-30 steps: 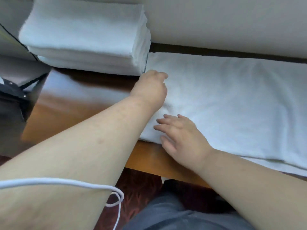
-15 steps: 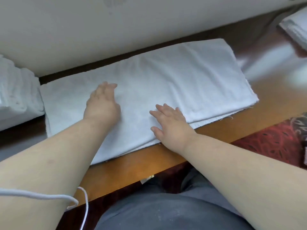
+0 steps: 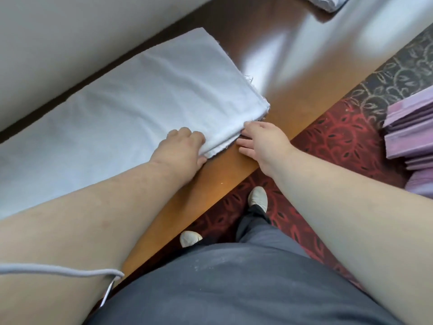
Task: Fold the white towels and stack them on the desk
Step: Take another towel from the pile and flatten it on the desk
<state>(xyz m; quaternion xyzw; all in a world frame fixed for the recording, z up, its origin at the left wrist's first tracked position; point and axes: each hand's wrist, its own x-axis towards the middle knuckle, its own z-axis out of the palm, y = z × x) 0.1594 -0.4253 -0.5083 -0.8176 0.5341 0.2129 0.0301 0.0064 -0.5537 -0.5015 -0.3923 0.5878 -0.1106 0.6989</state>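
A: Starting at the left, what's on the table point(image 3: 236, 160)?

B: A white towel point(image 3: 131, 118), folded into a long strip, lying flat along the far edge by the pale wall. A white cord point(image 3: 58, 273) crosses the left forearm

A: And the left hand point(image 3: 180, 151)?

B: It grips the towel's near edge close to the right corner, knuckles on top and thumb at the hem

A: The right hand point(image 3: 262, 141)?

B: Just beside that corner, its fingertips slipped under the layered edge, the other fingers spread loosely on the wood

A: Anything further right?

B: More white cloth point(image 3: 328, 2) at the table's far end, and a purple stack point(image 3: 410, 134) down on the red patterned carpet point(image 3: 339, 137)
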